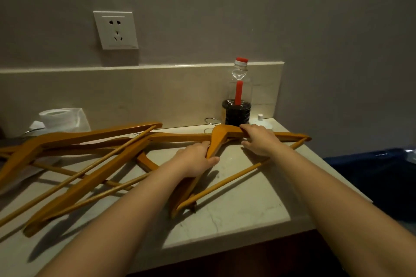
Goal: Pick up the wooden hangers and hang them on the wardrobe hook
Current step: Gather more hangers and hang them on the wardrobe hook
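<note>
Wooden hangers: lying crossed over one another on the pale worktop, filling the left and middle of the frame. Gripping the rightmost hanger with both hands, at centre frame. Left hand: curling fingers and thumb round the arm running down toward the lower middle, just below the peak. Right hand: closing over the arm pointing toward the right edge, fingers on top, thumb tucked on the near side. Cannot tell whether resting on the stone or lifting off it. Showing a metal hook just behind the peak, pointing toward the back wall. Standing upright just beside that, touching the backsplash: a clear bottle with a red cap and dark contents. Sitting at far left behind the pile: a white bag. Hanging on the wall at upper left: a white socket.
</note>
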